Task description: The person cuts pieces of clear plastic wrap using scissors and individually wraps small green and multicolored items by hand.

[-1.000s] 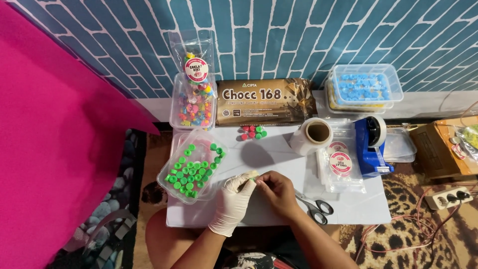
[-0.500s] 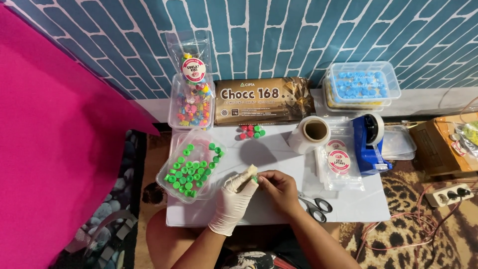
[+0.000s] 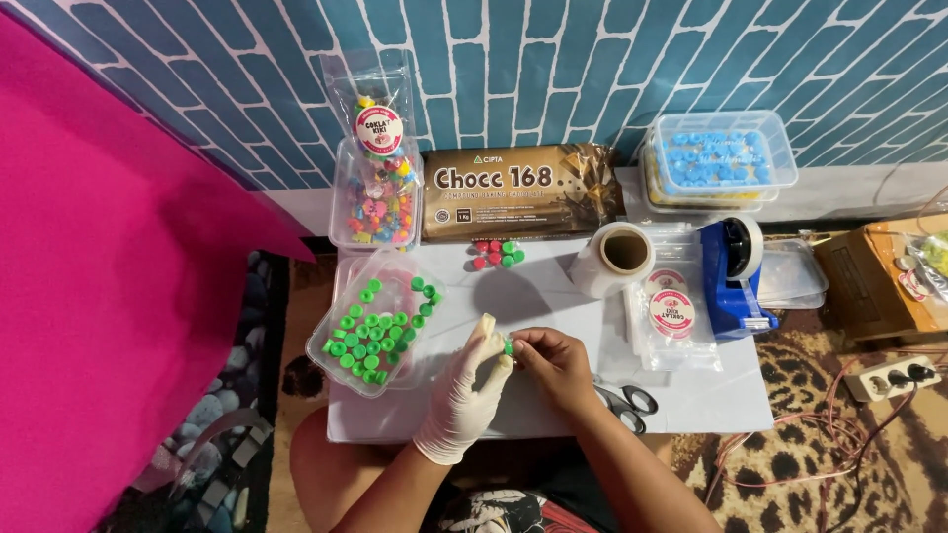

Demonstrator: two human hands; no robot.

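While meeting over the near middle of the white table (image 3: 553,415), gloved left hand (image 3: 472,395) and bare right hand (image 3: 555,363) pinched together on one small green piece (image 3: 509,346), right fingertips closed on it, left thumb and fingers pressed against its other side. Hard to tell at this size whether both really grip it or only the right. Just left of the glove, touching nothing, a clear tub (image 3: 336,345) tilted slightly, packed with loose green pieces (image 3: 380,321) of the same kind. Just behind the right wrist, black-handled scissors (image 3: 630,400) lying flat, blades hidden under the forearm. Farther out, above the hands, a small cluster of red and green pieces (image 3: 496,255) straight on the tabletop. Right of that, a roll of clear film (image 3: 614,259) on its side, then flat clear bags with round labels (image 3: 671,314), then a blue tape dispenser (image 3: 736,271) at the table's right edge. Along the back, against the blue brick wall (image 3: 553,69): a tub of mixed coloured sweets (image 3: 375,207) with a labelled bag (image 3: 377,114) propped on top, a dark brown wrapped block (image 3: 521,190), and a lidded box of blue pieces (image 3: 716,158). Far left, a wide pink sheet (image 3: 109,296); far right on the floor, a white power strip (image 3: 897,377).
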